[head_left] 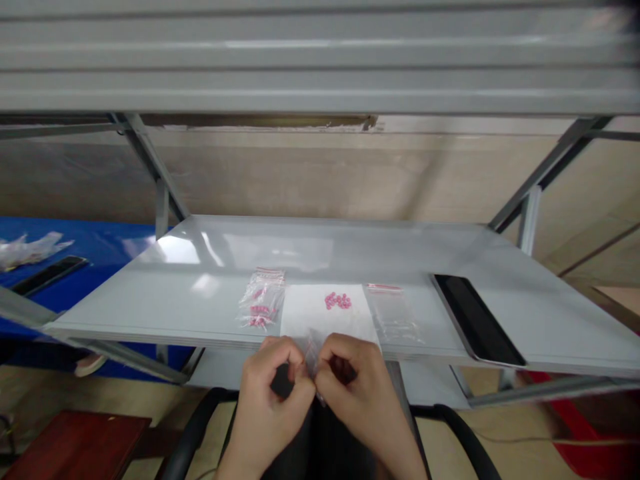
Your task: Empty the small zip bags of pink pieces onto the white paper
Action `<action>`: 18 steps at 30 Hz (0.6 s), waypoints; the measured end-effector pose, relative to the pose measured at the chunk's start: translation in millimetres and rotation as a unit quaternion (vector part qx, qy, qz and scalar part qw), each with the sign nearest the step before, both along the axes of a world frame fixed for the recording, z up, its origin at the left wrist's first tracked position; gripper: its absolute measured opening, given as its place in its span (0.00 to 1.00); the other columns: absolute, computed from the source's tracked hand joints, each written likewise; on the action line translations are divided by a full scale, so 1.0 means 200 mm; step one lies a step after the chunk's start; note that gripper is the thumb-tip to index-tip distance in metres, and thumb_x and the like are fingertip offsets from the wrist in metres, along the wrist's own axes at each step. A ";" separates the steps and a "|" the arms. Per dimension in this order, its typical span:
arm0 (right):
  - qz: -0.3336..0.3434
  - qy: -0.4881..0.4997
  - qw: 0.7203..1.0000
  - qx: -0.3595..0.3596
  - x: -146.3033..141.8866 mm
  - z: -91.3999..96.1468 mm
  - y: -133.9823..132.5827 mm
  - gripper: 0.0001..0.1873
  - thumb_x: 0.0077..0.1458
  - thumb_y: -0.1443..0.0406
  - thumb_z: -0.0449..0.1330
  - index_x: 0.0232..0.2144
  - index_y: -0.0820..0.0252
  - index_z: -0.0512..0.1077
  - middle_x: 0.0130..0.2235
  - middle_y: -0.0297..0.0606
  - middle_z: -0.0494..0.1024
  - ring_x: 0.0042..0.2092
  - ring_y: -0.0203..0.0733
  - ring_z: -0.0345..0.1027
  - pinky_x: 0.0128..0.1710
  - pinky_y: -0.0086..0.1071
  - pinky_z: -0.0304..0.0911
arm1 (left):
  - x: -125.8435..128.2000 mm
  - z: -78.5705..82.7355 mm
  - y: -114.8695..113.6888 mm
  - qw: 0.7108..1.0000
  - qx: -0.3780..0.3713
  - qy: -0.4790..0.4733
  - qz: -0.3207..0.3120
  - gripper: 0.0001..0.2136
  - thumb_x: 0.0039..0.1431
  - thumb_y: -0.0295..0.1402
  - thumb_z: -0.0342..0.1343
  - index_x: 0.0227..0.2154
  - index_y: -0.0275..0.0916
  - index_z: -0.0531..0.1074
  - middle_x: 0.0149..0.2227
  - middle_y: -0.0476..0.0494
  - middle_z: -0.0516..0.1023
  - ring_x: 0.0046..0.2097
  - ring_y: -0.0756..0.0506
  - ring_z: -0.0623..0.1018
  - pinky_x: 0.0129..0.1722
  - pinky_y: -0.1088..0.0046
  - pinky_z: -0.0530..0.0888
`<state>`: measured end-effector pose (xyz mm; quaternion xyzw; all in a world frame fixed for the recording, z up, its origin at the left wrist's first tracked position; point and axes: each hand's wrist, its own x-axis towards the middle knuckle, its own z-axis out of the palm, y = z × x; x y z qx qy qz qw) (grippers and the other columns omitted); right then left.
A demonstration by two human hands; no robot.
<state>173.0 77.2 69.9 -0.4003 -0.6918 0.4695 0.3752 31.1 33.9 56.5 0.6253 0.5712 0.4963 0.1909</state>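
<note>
Left hand (273, 393) and right hand (357, 393) both curled closed, fingertips meeting on a small clear plastic bag (313, 357) pinched between them; exact grip hidden behind the fingers, most of the bag hard to make out against the paper. Just ahead, on one sheet of white paper (325, 317), a single cluster of pink pieces (338, 301), roughly ten, too tightly bunched for an exact count. Touching the sheet's left edge, one clear zip bag (261, 300) holding more pink pieces, uncountable through the plastic. Just right of the sheet, one clear zip bag with nothing visible inside (393, 313). Farther right, a black tablet-like slab (475, 320), contents of the screen unreadable, all on a grey shelf board (250, 293). Overhead, a blurred grey upper shelf (320, 60) blocking the top of the view. Off left, a blue-covered table (100, 240) with a crumpled plastic bag (27, 250) and a black strip (50, 275), both cut off or partly out of frame. Below, two black chair arms (200, 427), and at lower right a red bin (585, 427), cut off by the frame.
</note>
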 end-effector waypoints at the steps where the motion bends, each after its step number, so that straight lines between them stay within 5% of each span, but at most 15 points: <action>1: -0.009 -0.007 1.000 0.007 0.00 0.00 0.00 0.08 0.43 0.73 0.55 0.17 0.60 0.63 0.18 0.26 0.60 0.22 0.30 0.53 0.22 0.25 0.46 | 0.00 0.00 0.00 1.000 0.012 0.003 0.006 0.11 0.53 0.22 0.51 0.20 0.41 0.59 0.21 0.54 0.64 0.27 0.50 0.67 0.28 0.75 0.63; 4: -0.014 -0.006 1.000 0.003 0.02 0.00 0.01 0.08 0.45 0.72 0.55 0.17 0.59 0.63 0.18 0.26 0.60 0.22 0.30 0.53 0.21 0.25 0.46 | -0.02 -0.01 -0.01 0.998 0.057 -0.017 0.008 0.10 0.56 0.25 0.54 0.24 0.42 0.61 0.23 0.54 0.64 0.28 0.49 0.67 0.29 0.74 0.65; 6: -0.008 0.007 1.000 -0.009 0.04 0.00 0.02 0.08 0.46 0.71 0.54 0.18 0.59 0.63 0.18 0.26 0.61 0.22 0.31 0.54 0.21 0.25 0.47 | -0.04 -0.02 0.00 0.995 0.092 -0.028 -0.014 0.09 0.54 0.32 0.61 0.35 0.42 0.67 0.33 0.50 0.71 0.36 0.46 0.73 0.37 0.71 0.71; 10: 0.023 0.024 0.999 -0.041 0.06 -0.02 0.03 0.07 0.44 0.71 0.53 0.18 0.58 0.63 0.18 0.27 0.62 0.22 0.32 0.55 0.22 0.26 0.49 | -0.03 -0.05 0.01 0.992 0.045 0.035 -0.113 0.47 0.43 0.37 0.71 0.65 0.45 0.53 0.63 0.35 0.64 0.63 0.32 0.66 0.62 0.50 0.65; 18: -0.019 -0.004 0.999 -0.043 0.10 -0.02 0.06 0.09 0.49 0.66 0.55 0.19 0.58 0.63 0.19 0.28 0.62 0.22 0.33 0.56 0.23 0.27 0.51 | 0.04 -0.09 0.05 0.994 0.038 0.028 -0.104 0.41 0.44 0.26 0.65 0.62 0.49 0.58 0.58 0.40 0.71 0.58 0.36 0.73 0.57 0.55 0.72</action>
